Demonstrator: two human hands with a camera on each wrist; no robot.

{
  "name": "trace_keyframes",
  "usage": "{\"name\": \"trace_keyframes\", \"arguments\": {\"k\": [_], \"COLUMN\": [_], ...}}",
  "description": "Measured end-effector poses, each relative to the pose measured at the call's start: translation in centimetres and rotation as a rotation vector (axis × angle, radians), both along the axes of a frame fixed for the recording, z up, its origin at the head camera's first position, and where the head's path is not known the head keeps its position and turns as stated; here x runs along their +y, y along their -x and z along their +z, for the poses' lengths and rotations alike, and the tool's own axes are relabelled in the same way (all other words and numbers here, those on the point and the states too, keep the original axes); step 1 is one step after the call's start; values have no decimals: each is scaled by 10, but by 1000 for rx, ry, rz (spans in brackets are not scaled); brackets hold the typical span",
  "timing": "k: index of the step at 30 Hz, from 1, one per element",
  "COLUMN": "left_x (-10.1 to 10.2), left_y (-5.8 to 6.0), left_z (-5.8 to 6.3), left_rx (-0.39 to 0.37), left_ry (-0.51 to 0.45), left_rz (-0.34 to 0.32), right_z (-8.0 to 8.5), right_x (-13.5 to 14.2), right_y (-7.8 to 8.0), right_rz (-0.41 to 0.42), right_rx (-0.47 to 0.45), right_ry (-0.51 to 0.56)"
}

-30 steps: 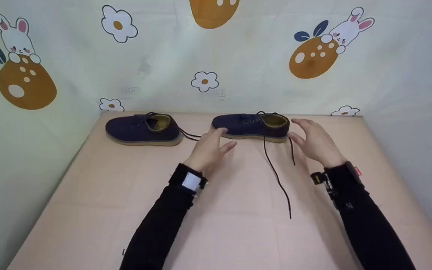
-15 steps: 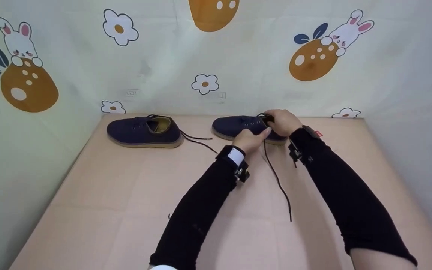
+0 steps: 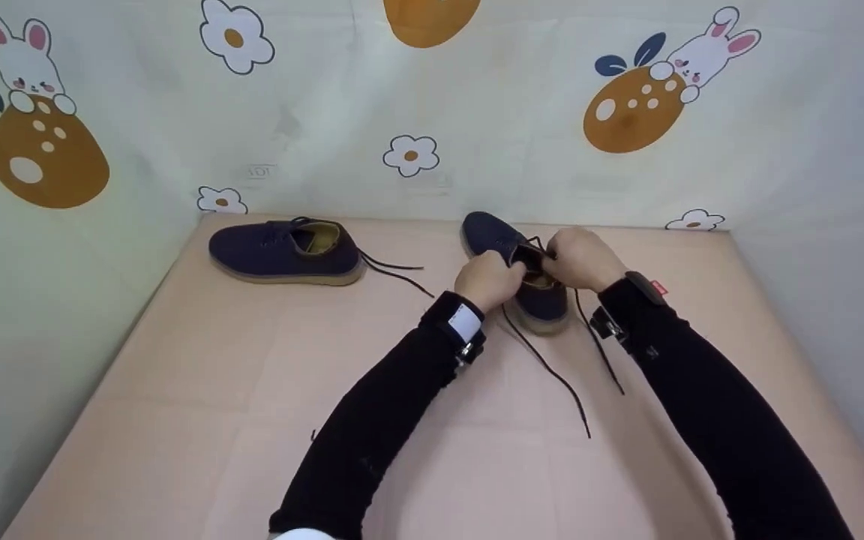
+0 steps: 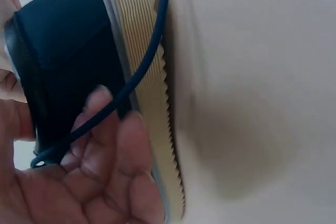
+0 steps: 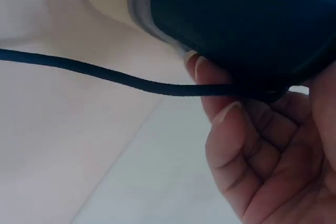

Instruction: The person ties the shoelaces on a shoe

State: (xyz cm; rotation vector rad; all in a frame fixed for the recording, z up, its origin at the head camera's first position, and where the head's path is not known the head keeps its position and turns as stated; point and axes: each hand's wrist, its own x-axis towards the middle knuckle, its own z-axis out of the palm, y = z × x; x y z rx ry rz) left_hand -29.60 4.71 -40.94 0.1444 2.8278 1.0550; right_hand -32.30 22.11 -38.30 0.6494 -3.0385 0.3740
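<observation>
One dark blue shoe [image 3: 541,303] was at the back of the table [image 3: 252,375], right of the middle, and we saw it slanted. Its toe pointed at the pale wall [image 3: 327,112] and a bit to the left, and its heel was nearer to us. The left hand [image 3: 486,281] was clamped on one side of the shoe's opening, and the right hand [image 3: 583,259] was clamped on the other side. We could not tell if the whole bottom touched the table. Two thin laces [image 3: 551,370] trailed from it toward us. Close up, we saw a lace cross in front of the left hand's fingers [image 4: 134,140]. Another blue shoe [image 3: 274,255] sat well apart on the left, toe to the left. Behind, we saw bunnies [image 3: 31,64] and flowers [image 3: 237,37] on the wall.
</observation>
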Motion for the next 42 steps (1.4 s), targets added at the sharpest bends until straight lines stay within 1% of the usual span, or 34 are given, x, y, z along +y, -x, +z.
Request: {"name": "trace_keyframes", "arguments": {"k": [2, 5, 7, 9, 12, 14, 18, 20, 23, 25, 27, 30, 33, 35, 38, 40, 42], "left_x": [-3, -11, -19, -27, -39, -47, -65, -75, -89, -97, -102, -105, -106, -107, -111, -117, -123], "left_y": [-9, -27, -40, -53, -69, -74, -76, -76, -75, -75, -77, -80, -85, -86, -83, -80, -75], "left_z": [5, 13, 19, 23, 22, 16, 2, 0, 7, 16, 24, 34, 38, 40, 43, 44, 44], "left_rx": [32, 71, 97, 100, 69, 36, 2, -3, 3, 29, 53, 64, 58, 66, 61, 74, 103], "left_ry": [29, 48, 64, 71, 72, 81, 60, 19, -42, -54, -63, -72, -95, -107, -166, -194, -199], "left_rz": [-36, -99, -145, -193, -255, -289, -357, -390, -435, -430, -425, -439, -489, -507, -499, -486, -457], "right_z": [3, 6, 6, 5, 0, -7, -21, -25, -28, -29, -29, -29, -27, -24, -18, -15, -13], "right_x": [-1, -5, -9, -14, -21, -26, -31, -31, -28, -27, -26, -24, -17, -11, -3, 0, 2], "right_y": [-16, -46, -67, -88, -112, -121, -128, -130, -133, -135, -136, -134, -130, -128, -126, -125, -125], "right_rz": [-36, -89, -122, -156, -191, -197, -183, -173, -141, -111, -80, -55, -73, -103, -132, -123, -102], "right_rx": [17, 43, 34, 19, 5, -4, -24, -34, -56, -53, -35, 16, 80, 141, 209, 213, 186], "right_ry": [35, 107, 159, 194, 220, 216, 220, 249, 309, 343, 358, 372, 393, 418, 454, 455, 438]}}
